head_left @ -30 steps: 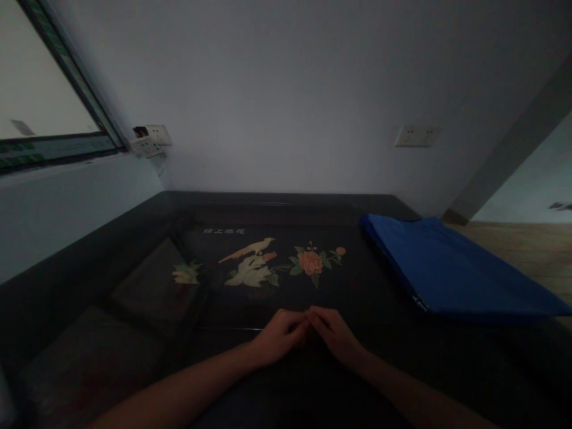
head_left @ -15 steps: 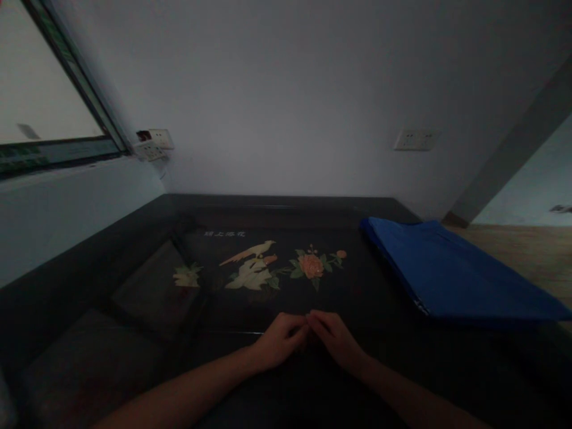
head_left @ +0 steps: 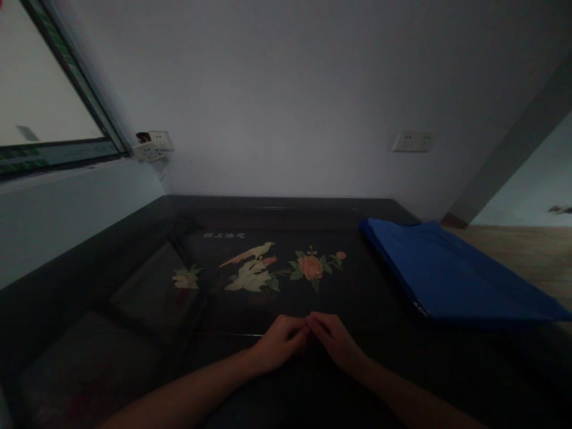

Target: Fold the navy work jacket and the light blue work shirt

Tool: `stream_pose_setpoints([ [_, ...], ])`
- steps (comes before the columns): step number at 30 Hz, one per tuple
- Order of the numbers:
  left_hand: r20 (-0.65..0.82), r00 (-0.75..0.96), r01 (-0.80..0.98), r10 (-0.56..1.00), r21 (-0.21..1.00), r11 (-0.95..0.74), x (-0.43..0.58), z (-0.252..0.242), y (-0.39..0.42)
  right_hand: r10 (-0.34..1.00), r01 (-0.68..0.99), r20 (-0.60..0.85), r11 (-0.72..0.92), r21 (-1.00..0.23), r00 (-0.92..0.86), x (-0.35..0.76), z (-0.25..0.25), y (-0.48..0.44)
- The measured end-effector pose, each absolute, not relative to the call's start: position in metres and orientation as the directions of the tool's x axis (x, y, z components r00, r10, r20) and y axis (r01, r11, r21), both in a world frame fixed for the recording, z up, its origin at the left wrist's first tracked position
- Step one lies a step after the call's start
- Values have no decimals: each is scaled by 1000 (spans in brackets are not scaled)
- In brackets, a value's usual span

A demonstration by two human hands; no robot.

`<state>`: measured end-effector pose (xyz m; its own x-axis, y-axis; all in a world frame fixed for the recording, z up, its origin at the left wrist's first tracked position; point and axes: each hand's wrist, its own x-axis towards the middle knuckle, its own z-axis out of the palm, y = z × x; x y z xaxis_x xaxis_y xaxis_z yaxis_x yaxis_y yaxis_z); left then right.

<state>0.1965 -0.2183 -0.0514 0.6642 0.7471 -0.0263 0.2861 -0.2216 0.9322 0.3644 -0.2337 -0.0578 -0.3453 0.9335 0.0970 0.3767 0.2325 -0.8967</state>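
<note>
My left hand (head_left: 281, 344) and my right hand (head_left: 336, 341) rest together on a dark table (head_left: 134, 238), fingertips meeting near the middle front. Both hands have curled, pinched fingers. Whatever lies between the fingertips is too dark and small to make out. Just beyond the hands the tabletop carries an inlaid picture of a bird and leaves (head_left: 250, 269) and an orange flower (head_left: 311, 266). A folded blue cloth (head_left: 447, 274) lies flat on the table to the right of my right hand, apart from it.
A white wall stands behind the table with a socket plate (head_left: 413, 141) on the right and sockets (head_left: 152, 146) in the left corner. A window (head_left: 40, 113) is at left. Wooden floor (head_left: 527, 250) shows beyond the table's right edge.
The view has drifted slightly downward. My hands stay joined at the fingertips in nearly the same place.
</note>
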Motion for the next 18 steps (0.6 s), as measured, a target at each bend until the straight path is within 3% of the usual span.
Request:
stream_pose_setpoints([
  [18,2,671,269,741,931,-246,196,-52,-217,928,384,98,243,-891,-360,364,-59,-232],
])
